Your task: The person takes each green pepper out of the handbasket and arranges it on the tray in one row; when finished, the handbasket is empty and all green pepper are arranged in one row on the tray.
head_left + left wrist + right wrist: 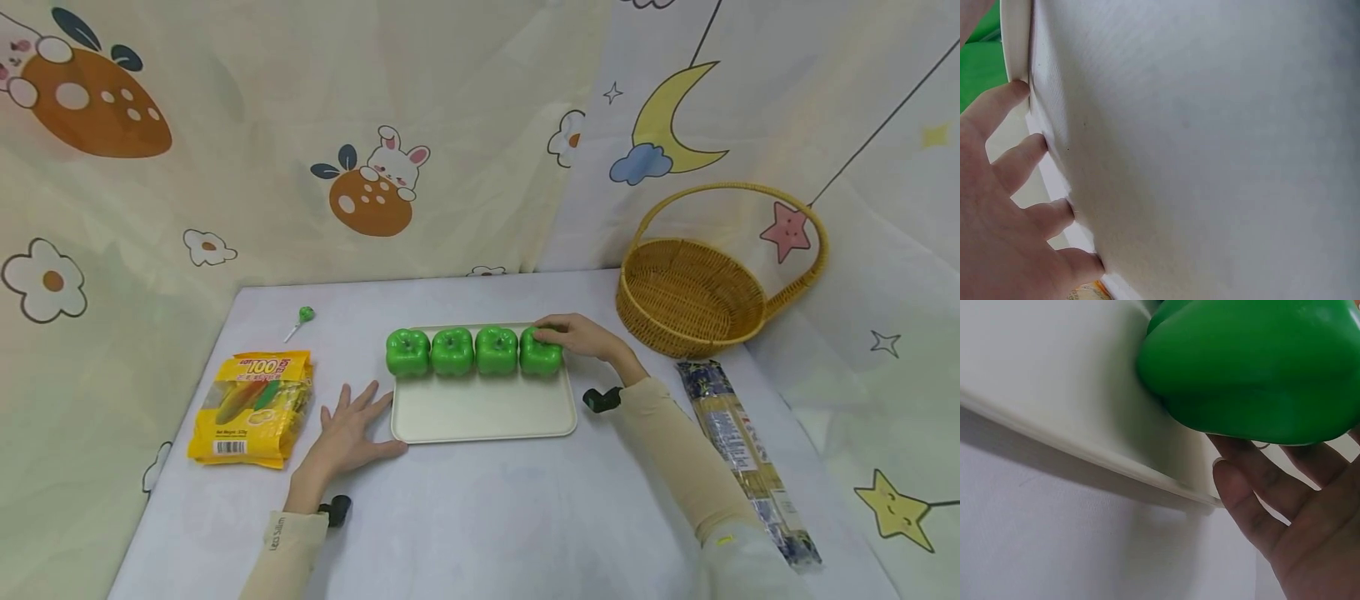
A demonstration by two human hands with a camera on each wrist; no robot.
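Several glossy green bell peppers (452,353) stand in a row along the far half of a cream rectangular tray (483,410). My right hand (583,337) holds the rightmost bell pepper (542,358) from its right and far side, thumb over the top; the right wrist view shows fingers against that pepper (1254,375). At the tray's near left corner my left hand (347,437) lies with its fingers spread, thumb and fingertips touching the rim. In the left wrist view the left hand (1010,206) has its fingertips at the tray's edge (1017,44).
A yellow snack bag (255,408) lies at left, with a green lollipop (305,315) behind it. On the right are a wicker basket (675,333) with a tall handle and a long clear pack of noodle-like sticks (738,450). Printed cloth walls (480,125) border the table.
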